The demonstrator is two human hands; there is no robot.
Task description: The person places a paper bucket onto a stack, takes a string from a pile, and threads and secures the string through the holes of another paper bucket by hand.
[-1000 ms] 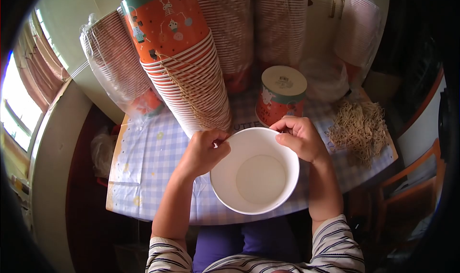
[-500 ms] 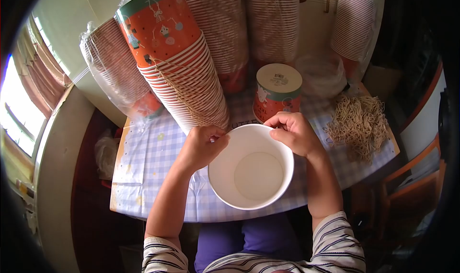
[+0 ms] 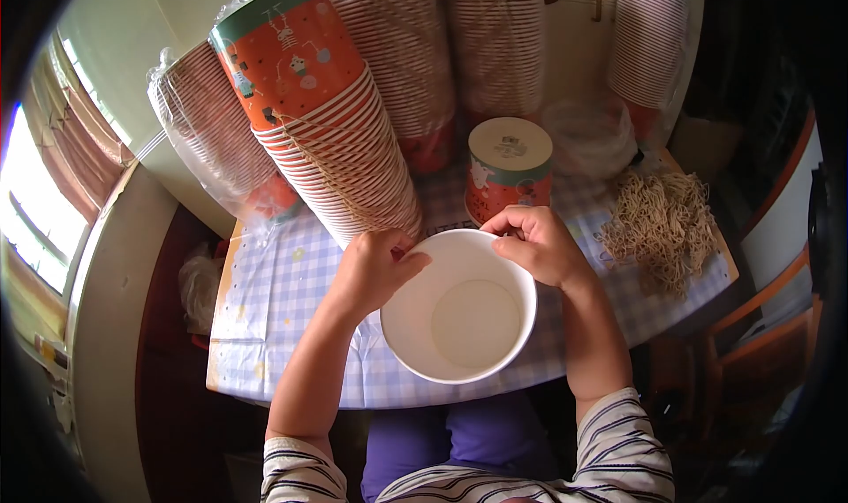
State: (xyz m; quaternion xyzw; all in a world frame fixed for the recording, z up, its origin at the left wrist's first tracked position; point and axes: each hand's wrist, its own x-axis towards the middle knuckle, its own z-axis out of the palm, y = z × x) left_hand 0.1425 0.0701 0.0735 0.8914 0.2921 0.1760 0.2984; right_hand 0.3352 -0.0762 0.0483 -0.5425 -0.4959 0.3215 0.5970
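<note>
A large white-lined paper bucket (image 3: 459, 322) is in front of me with its mouth tilted toward me, so I look down onto its round bottom. At the upper left of its rim is my left hand (image 3: 375, 272), closed, thumb on the inner side and fingers curled behind. My right hand (image 3: 537, 247) pinches the upper right of the rim, thumb inside and fingers outside. The outer side of the bucket, and whatever the fingertips touch there, is mostly hidden. Close behind the right hand stands an upturned orange and green paper bucket (image 3: 511, 167).
A leaning stack of orange paper buckets (image 3: 340, 150) with cords hanging on it rises at left. Plastic-wrapped stacks (image 3: 495, 44) stand behind. A heap of tan cords (image 3: 661, 229) lies at right on the checked tablecloth (image 3: 274, 326). A chair (image 3: 760, 317) is at far right.
My left thumb has shifted slightly right and inward over the rim. The bucket has moved a little to the left in view; the right hand keeps its pinch.
</note>
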